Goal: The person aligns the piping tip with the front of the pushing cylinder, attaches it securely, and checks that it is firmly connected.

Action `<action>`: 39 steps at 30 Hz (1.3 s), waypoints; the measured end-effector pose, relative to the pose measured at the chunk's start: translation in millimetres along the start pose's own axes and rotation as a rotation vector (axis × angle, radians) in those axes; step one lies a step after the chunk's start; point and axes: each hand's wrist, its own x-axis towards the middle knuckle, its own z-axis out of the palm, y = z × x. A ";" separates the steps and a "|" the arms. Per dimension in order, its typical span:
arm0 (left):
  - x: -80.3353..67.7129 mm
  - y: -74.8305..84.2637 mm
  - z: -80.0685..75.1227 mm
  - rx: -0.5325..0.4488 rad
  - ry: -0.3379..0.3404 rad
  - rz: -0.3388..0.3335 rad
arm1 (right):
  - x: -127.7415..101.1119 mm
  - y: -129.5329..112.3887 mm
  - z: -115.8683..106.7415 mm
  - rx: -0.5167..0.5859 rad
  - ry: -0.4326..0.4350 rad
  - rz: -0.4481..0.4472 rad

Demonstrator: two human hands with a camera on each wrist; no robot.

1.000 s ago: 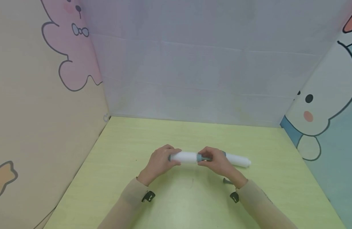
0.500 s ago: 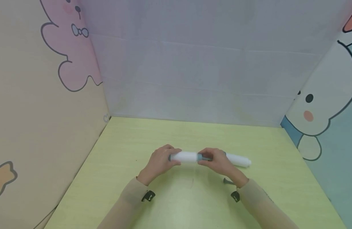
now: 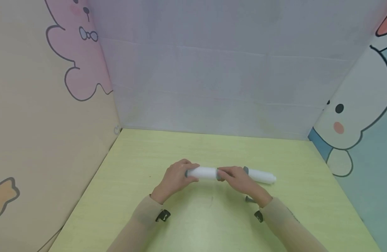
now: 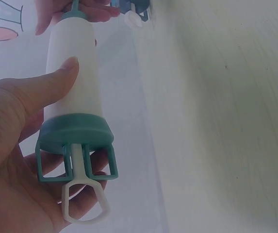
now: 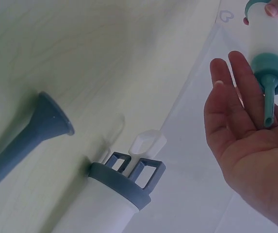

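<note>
My left hand [image 3: 176,178] grips a white syringe-like tube [image 3: 203,172] near its capped end, thumb along the barrel [image 4: 73,73]. That end has a teal cap with finger loops [image 4: 75,141] and a white plunger ring. At the other end, the tube's teal nozzle [image 5: 269,104] lies against the straight fingers of my right hand [image 3: 237,180], whose palm [image 5: 245,141] is turned up under it. In the head view these fingers hide the nozzle. Both hands hover just above the green table [image 3: 180,147].
A second white tube [image 3: 260,176] with a grey-blue looped cap [image 5: 126,177] lies on the table right of my right hand. A loose dark funnel-shaped nozzle [image 3: 249,199] lies near my right wrist. Patterned panels wall the table on three sides.
My right hand's fingers have straightened and slid left over the nozzle, which showed between them before. The left hand and the tube have stayed in place.
</note>
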 end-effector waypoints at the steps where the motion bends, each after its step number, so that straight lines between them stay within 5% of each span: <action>1: 0.2 0.0 0.0 0.000 -0.001 -0.001 | -0.7 -0.3 -0.3 0.014 -0.004 0.012; 6: 1.1 -0.4 0.5 0.020 -0.015 0.000 | -2.5 -0.7 -0.8 0.069 -0.008 0.043; 20: 1.0 -1.8 3.8 0.016 -0.003 0.002 | -1.4 3.7 -1.6 0.092 0.056 -0.064; 39: 1.7 -3.3 5.7 0.026 0.020 0.002 | -1.6 7.3 -2.9 0.017 0.013 0.005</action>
